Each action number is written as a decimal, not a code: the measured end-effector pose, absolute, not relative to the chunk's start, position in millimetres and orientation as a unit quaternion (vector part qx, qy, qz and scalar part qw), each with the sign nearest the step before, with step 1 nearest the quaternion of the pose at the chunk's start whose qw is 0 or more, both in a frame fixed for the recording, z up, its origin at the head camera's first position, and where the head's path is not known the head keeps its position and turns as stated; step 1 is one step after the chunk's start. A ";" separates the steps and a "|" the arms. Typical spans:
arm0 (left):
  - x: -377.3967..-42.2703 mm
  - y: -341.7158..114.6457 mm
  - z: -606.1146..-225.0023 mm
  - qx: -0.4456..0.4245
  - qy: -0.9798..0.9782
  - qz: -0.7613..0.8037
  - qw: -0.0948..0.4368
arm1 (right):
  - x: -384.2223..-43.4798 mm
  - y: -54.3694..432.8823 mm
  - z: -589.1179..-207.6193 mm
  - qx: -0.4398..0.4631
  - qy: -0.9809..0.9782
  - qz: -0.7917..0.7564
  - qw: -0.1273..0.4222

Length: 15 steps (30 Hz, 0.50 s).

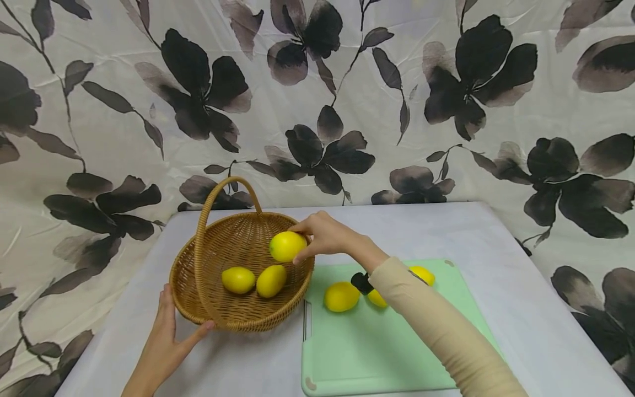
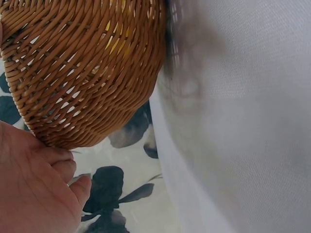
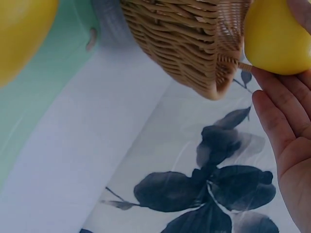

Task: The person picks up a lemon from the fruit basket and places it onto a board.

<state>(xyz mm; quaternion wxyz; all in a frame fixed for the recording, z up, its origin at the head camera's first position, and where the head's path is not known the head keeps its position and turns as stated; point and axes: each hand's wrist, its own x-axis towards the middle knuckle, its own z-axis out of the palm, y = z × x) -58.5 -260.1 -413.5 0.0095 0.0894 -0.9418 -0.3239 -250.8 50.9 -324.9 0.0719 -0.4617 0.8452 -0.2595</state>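
My right hand (image 1: 324, 234) pinches a yellow lemon (image 1: 288, 246) between thumb and fingers, over the right side of a wicker basket (image 1: 198, 286). In the right wrist view that lemon (image 3: 277, 39) shows close beside the basket's rim. Two more lemons lie inside the basket, one on the left (image 1: 238, 280) and another on the right (image 1: 271, 281). With thumb and fingers spread along the near left rim, my left hand (image 1: 163, 336) holds the basket. The left wrist view shows the left hand's fingers (image 2: 63, 167) bent against the basket's woven edge.
A green cutting board (image 1: 377, 353) lies to the right of the basket. On it are a lemon (image 1: 341, 296) and others partly hidden behind the right sleeve (image 1: 436, 325). The basket's tall arched handle (image 1: 200, 248) rises over its left side. A floral cloth (image 1: 377, 110) hangs behind the table.
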 end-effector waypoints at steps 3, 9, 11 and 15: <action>-58.7 -259.7 -414.0 0.087 -0.942 -0.325 0.011 | -249.4 58.2 -326.7 -0.456 0.845 -0.270 0.077; -58.9 -259.1 -412.7 0.092 -0.941 -0.326 0.006 | -245.8 73.2 -331.0 -0.428 0.849 -0.294 0.101; -59.2 -258.9 -412.5 0.093 -0.941 -0.324 0.007 | -244.1 78.0 -331.9 -0.426 0.849 -0.295 0.102; -58.8 -258.4 -413.0 0.088 -0.941 -0.327 0.015 | -240.5 86.7 -333.3 -0.431 0.847 -0.294 0.098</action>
